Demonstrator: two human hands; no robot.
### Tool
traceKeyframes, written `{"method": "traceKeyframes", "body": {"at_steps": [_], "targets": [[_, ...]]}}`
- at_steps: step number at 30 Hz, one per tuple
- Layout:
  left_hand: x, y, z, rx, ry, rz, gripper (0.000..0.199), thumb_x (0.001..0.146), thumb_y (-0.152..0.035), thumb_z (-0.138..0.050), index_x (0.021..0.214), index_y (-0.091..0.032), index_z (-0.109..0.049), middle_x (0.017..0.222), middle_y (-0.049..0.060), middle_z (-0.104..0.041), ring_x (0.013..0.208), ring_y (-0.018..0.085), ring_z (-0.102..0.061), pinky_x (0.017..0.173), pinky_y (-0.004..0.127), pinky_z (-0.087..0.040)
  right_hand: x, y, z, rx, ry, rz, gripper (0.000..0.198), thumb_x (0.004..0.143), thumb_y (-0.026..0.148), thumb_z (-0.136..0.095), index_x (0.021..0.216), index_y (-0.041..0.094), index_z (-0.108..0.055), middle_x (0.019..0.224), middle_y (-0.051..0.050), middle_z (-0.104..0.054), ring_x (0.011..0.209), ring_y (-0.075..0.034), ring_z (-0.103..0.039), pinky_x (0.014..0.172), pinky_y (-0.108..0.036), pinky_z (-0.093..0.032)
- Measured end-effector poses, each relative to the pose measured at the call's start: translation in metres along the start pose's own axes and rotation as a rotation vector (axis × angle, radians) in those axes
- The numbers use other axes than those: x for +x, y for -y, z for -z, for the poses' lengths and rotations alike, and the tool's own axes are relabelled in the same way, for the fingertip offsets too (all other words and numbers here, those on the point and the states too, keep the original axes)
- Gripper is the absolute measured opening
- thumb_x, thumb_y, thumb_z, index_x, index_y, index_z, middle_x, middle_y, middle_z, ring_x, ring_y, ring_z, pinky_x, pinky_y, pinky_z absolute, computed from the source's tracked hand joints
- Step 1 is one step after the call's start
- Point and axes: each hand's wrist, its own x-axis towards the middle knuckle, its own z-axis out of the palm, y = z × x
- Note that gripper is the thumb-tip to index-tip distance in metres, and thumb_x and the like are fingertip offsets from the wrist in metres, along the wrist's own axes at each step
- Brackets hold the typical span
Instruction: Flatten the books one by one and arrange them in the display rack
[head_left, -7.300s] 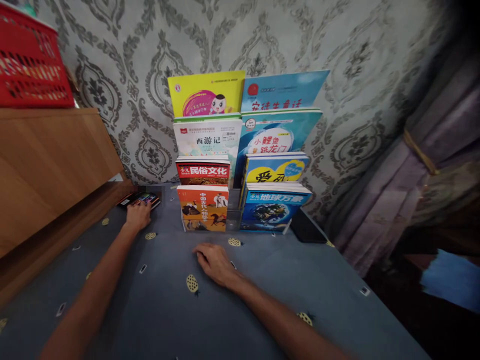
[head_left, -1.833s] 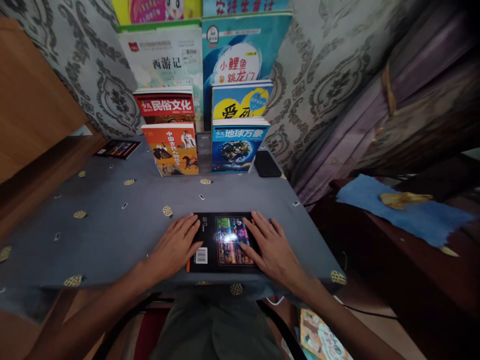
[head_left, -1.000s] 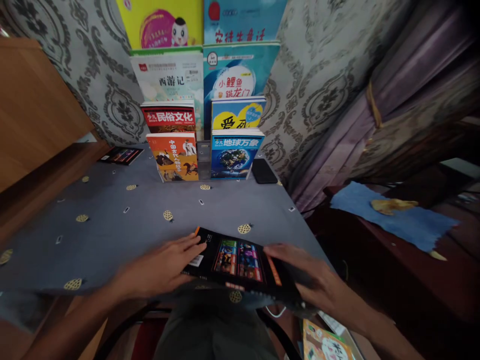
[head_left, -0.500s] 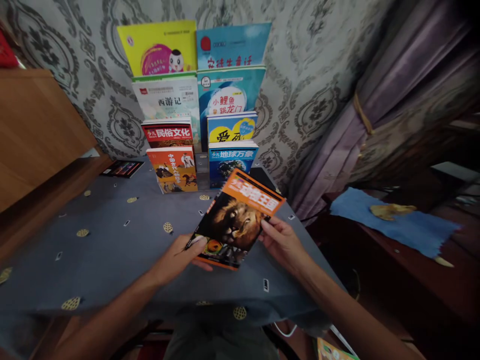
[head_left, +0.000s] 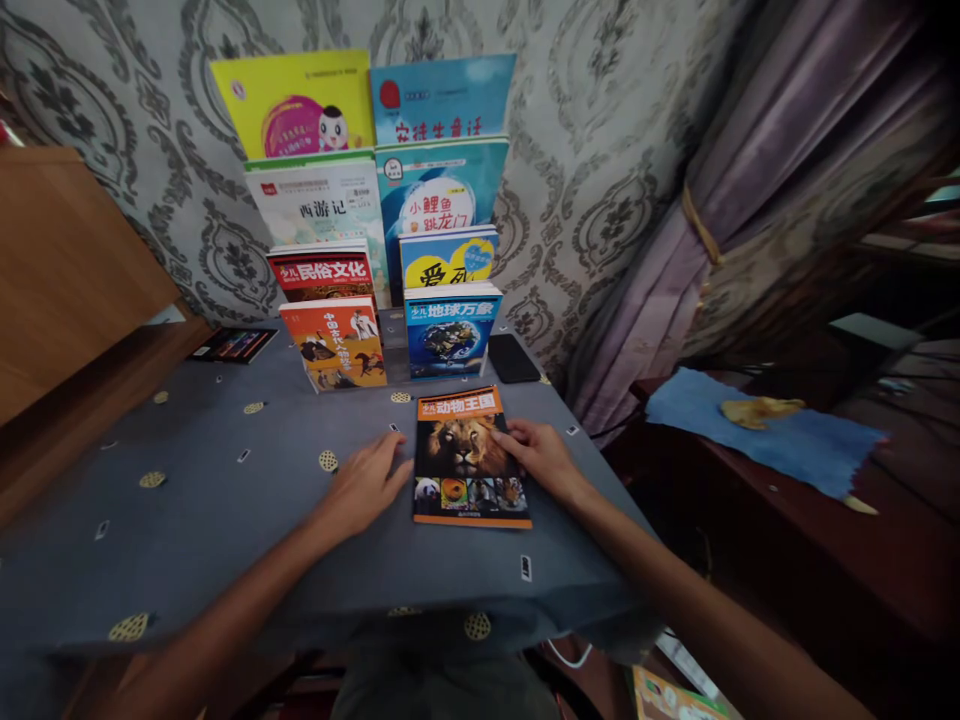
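A lion-cover book (head_left: 466, 450) with an orange title band lies face up at the front middle of the tablecloth, or just over it. My right hand (head_left: 546, 458) grips its right edge, thumb on the cover and fingers partly hidden. Beside the book's left edge, my left hand (head_left: 369, 485) is open over the cloth, thumb and fingers apart, holding nothing. Behind the book stand two upright stacks: an orange book (head_left: 335, 345) fronts the left one, and a blue book with a globe (head_left: 452, 335) fronts the right one.
A black flat object (head_left: 513, 358) lies right of the stacks. At the far left of the grey-blue tablecloth (head_left: 247, 520) is a dark book (head_left: 234, 345), near a wooden cabinet (head_left: 82, 270). A blue cloth (head_left: 757, 440) covers part of a dark red surface beyond the table's right edge.
The lion-cover book has come down from a tilted hold between both hands and now faces up, straighter. My left hand has let go of it; my right hand keeps its edge.
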Motion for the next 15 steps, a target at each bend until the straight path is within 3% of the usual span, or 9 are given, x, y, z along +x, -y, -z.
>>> {"method": "traceKeyframes", "body": {"at_steps": [3,7,9,12,15], "targets": [[0.024,0.003,-0.008,0.085,-0.001,-0.107,0.03,0.098,-0.027,-0.042,0.124,-0.015,-0.053,0.131,0.015,-0.061,0.127,0.027,-0.056,0.108,0.046,-0.045,-0.001,0.003,0.007,-0.253,-0.081,0.055,0.031,0.086,0.05,-0.061,0.086,0.02,-0.068,0.061,-0.002,-0.066,0.058,-0.02,-0.062,0.054,-0.028,-0.041],[0.054,0.013,-0.027,0.156,-0.023,-0.142,0.04,0.098,-0.022,-0.042,0.135,-0.01,-0.047,0.152,0.02,-0.046,0.146,0.029,-0.037,0.118,0.05,-0.035,-0.003,0.024,0.004,-0.478,-0.185,0.211,0.032,0.095,0.037,-0.05,0.113,0.017,-0.067,0.103,-0.013,-0.074,0.094,-0.028,-0.07,0.077,-0.036,-0.053],[0.064,0.017,-0.035,0.158,-0.036,-0.138,0.043,0.097,-0.02,-0.041,0.138,-0.008,-0.044,0.153,0.022,-0.045,0.148,0.029,-0.035,0.117,0.049,-0.035,0.0,0.037,-0.01,-0.489,-0.098,0.347,0.034,0.097,0.03,-0.044,0.121,0.017,-0.065,0.116,-0.015,-0.071,0.111,-0.028,-0.066,0.094,-0.04,-0.053],[0.071,0.019,-0.042,0.158,-0.064,-0.138,0.045,0.096,-0.017,-0.04,0.139,-0.006,-0.042,0.149,0.024,-0.048,0.145,0.029,-0.04,0.116,0.05,-0.037,0.007,0.053,-0.039,-0.451,0.143,0.538,0.043,0.098,0.021,-0.042,0.138,0.018,-0.054,0.139,-0.014,-0.062,0.129,-0.024,-0.058,0.108,-0.042,-0.047],[0.071,0.021,-0.044,0.158,-0.086,-0.147,0.044,0.095,-0.017,-0.04,0.139,-0.007,-0.042,0.142,0.023,-0.055,0.139,0.03,-0.047,0.113,0.05,-0.04,0.012,0.057,-0.06,-0.507,0.222,0.553,0.051,0.097,0.021,-0.044,0.148,0.013,-0.043,0.15,-0.019,-0.051,0.141,-0.025,-0.047,0.116,-0.045,-0.04]]}}
